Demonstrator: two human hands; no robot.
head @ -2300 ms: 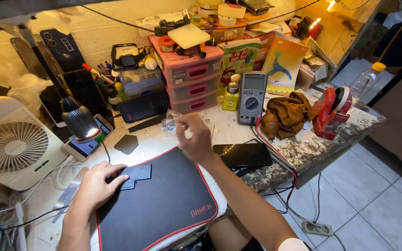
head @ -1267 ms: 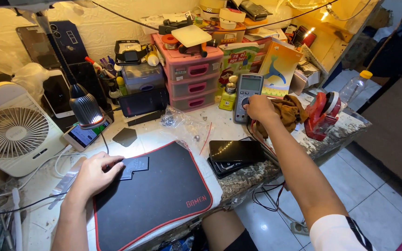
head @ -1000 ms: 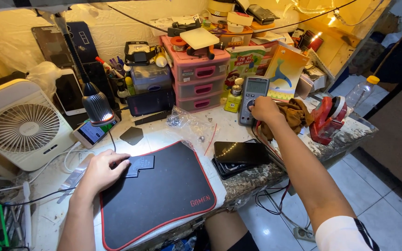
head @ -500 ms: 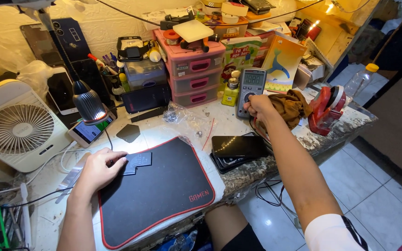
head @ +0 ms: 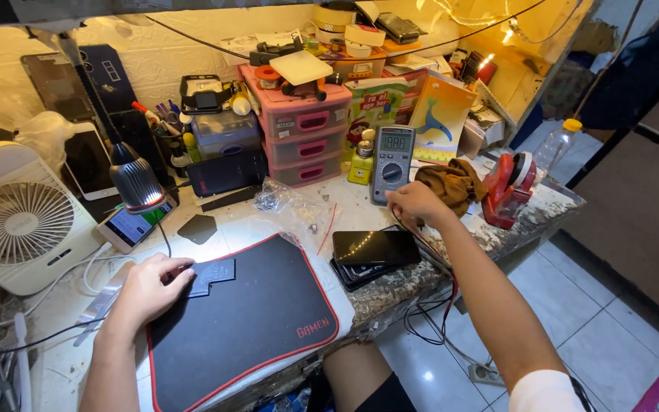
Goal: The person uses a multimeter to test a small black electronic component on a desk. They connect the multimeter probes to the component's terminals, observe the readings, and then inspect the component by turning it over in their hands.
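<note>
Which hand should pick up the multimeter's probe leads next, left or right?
Right, probably. The right hand is already at the leads, just below the multimeter. The left hand rests on a dark flat part on the mat's far corner.

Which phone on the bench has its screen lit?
The white phone lying under the lamp, beside the fan; the black phones near the right hand are dark.

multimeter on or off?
On. The multimeter stands upright with digits lit on its greenish display. The right hand is just below it, by its leads.
</note>
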